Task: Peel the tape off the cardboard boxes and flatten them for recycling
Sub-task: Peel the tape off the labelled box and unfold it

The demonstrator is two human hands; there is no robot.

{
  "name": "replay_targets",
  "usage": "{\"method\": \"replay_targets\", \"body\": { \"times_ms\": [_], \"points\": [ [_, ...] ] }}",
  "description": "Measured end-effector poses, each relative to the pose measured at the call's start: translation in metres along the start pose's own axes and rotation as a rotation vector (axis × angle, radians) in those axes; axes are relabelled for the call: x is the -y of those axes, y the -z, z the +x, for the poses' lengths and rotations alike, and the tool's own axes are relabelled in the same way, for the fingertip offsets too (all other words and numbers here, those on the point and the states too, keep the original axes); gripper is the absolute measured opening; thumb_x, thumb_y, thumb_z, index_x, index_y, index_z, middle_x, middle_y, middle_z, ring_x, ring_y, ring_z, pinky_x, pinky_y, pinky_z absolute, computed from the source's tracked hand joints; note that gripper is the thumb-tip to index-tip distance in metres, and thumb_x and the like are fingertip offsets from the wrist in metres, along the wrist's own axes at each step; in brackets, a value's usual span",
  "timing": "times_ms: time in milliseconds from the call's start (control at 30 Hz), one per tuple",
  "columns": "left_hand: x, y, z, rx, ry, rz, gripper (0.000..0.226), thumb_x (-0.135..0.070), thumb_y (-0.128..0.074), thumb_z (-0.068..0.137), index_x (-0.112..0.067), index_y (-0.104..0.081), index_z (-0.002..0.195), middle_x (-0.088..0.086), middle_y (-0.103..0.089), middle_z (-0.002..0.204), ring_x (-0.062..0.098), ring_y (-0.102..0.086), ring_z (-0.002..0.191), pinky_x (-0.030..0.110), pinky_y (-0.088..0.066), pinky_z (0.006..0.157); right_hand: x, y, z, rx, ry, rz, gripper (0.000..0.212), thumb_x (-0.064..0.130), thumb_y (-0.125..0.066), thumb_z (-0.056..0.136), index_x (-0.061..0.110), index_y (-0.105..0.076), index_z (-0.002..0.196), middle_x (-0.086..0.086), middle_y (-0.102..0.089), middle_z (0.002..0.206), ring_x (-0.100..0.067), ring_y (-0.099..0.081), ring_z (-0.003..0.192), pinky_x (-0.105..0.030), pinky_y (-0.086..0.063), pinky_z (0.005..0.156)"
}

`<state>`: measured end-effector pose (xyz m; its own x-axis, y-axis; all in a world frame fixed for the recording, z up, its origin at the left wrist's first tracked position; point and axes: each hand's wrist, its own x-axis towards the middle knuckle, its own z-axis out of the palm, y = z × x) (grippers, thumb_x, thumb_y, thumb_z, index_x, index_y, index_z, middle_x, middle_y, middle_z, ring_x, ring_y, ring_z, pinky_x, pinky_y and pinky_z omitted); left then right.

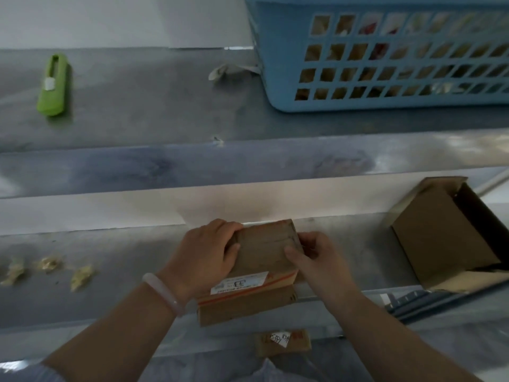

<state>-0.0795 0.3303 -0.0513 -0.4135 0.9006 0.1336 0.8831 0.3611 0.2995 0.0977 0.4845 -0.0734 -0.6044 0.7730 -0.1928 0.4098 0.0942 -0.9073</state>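
Note:
A small brown cardboard box (261, 255) with a white label and red-striped tape sits on the grey table near its front edge. My left hand (205, 255) grips the box's left top edge, thumb lying on the top face. At the box's right edge my right hand (316, 257) holds it, thumb on top and fingers curled round the side. An opened cardboard box (438, 238) lies on its side at the right. Below the table edge sits a flattened cardboard piece (282, 343) with a label.
A green box cutter (54, 85) lies at the far left on the raised shelf. A blue plastic basket (385, 56) holding scraps stands at the back right, a crumpled tape piece (228, 71) beside it. Several crumpled tape bits (49, 264) lie at the left.

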Motion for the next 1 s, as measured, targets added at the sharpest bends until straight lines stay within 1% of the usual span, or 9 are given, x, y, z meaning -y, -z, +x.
{"method": "replay_targets", "body": {
  "times_ms": [100, 267, 433, 567, 633, 733, 833, 900, 1000],
  "points": [
    [0.001, -0.002, -0.002, -0.024, 0.005, -0.011, 0.035, -0.035, -0.047, 0.093, -0.027, -0.051, 0.127, -0.008, -0.058, 0.113, 0.013, -0.056, 0.098, 0.033, -0.047, 0.086, 0.005, 0.009, 0.007, 0.027, -0.044, 0.026, 0.016, 0.034, -0.076, 0.078, 0.034, -0.066, 0.091, 0.018, -0.072, 0.088, 0.004, -0.066, 0.079, -0.01, -0.051, 0.063],
    [0.0, 0.001, 0.0, 0.006, -0.003, -0.013, 0.053, -0.062, -0.032, 0.088, -0.031, -0.052, 0.126, -0.013, -0.054, 0.11, 0.007, -0.053, 0.096, 0.03, -0.046, 0.084, 0.008, 0.023, 0.012, 0.125, -0.062, 0.084, 0.009, 0.025, -0.072, 0.084, 0.031, -0.073, 0.091, 0.01, -0.075, 0.09, -0.009, -0.071, 0.087, -0.038, -0.058, 0.084],
    [-0.018, 0.001, 0.005, -0.086, -0.119, 0.13, 0.046, -0.051, -0.038, 0.09, -0.034, -0.056, 0.129, -0.012, -0.056, 0.119, 0.015, -0.055, 0.106, 0.036, -0.044, 0.089, 0.001, 0.023, -0.004, 0.211, 0.113, -0.016, 0.032, 0.027, -0.063, 0.092, 0.032, -0.065, 0.123, 0.017, -0.07, 0.111, 0.003, -0.063, 0.103, -0.027, -0.053, 0.092],
    [-0.047, -0.012, 0.009, 0.025, -0.097, 0.154, 0.08, -0.083, -0.036, 0.075, -0.042, -0.032, 0.144, -0.007, -0.044, 0.139, 0.019, -0.045, 0.122, 0.046, -0.038, 0.101, -0.004, 0.019, -0.015, 0.213, 0.242, 0.013, 0.047, 0.02, -0.071, 0.084, 0.038, -0.061, 0.127, 0.014, -0.067, 0.117, -0.002, -0.061, 0.11, -0.033, -0.054, 0.09],
    [-0.051, -0.012, 0.012, -0.01, -0.114, 0.179, 0.085, -0.083, -0.038, 0.073, -0.04, -0.029, 0.146, -0.004, -0.045, 0.137, 0.022, -0.047, 0.121, 0.045, -0.039, 0.099, -0.004, 0.022, -0.017, 0.185, 0.295, 0.014, 0.057, 0.021, -0.075, 0.08, 0.048, -0.054, 0.126, 0.017, -0.063, 0.122, -0.001, -0.057, 0.115, -0.033, -0.052, 0.093],
    [-0.045, -0.002, 0.014, -0.102, -0.176, 0.003, 0.082, -0.072, -0.049, 0.077, -0.038, -0.026, 0.148, -0.006, -0.041, 0.138, 0.018, -0.045, 0.121, 0.038, -0.04, 0.1, -0.003, 0.035, -0.011, 0.113, 0.434, -0.168, 0.078, 0.037, -0.082, 0.073, 0.053, -0.034, 0.133, 0.016, -0.045, 0.142, -0.004, -0.039, 0.133, -0.023, -0.034, 0.109],
    [-0.044, 0.006, 0.011, -0.177, -0.186, -0.37, 0.076, -0.061, -0.056, 0.082, -0.041, -0.023, 0.147, -0.015, -0.032, 0.142, 0.007, -0.039, 0.128, 0.018, -0.036, 0.103, 0.008, 0.047, -0.003, 0.132, 0.497, -0.388, 0.093, 0.064, -0.071, 0.07, 0.061, -0.01, 0.139, 0.021, -0.018, 0.155, -0.004, -0.013, 0.144, -0.03, -0.017, 0.116],
    [-0.046, 0.007, 0.007, -0.222, -0.193, -0.511, 0.074, -0.052, -0.061, 0.084, -0.037, -0.025, 0.146, -0.011, -0.032, 0.142, 0.009, -0.038, 0.131, 0.011, -0.034, 0.101, 0.018, 0.052, 0.001, 0.084, 0.611, -0.436, 0.092, 0.069, -0.066, 0.068, 0.054, -0.016, 0.144, 0.017, -0.029, 0.149, -0.007, -0.024, 0.138, -0.031, -0.023, 0.113],
    [-0.046, 0.006, -0.001, -0.287, -0.175, -0.597, 0.072, -0.045, -0.065, 0.082, -0.031, -0.029, 0.144, 0.001, -0.034, 0.142, 0.016, -0.038, 0.132, 0.021, -0.038, 0.104, 0.031, 0.058, 0.005, 0.005, 0.782, -0.546, 0.089, 0.068, -0.066, 0.064, 0.036, -0.038, 0.143, 0.008, -0.048, 0.138, -0.013, -0.042, 0.126, -0.032, -0.031, 0.108]
  ]
}}
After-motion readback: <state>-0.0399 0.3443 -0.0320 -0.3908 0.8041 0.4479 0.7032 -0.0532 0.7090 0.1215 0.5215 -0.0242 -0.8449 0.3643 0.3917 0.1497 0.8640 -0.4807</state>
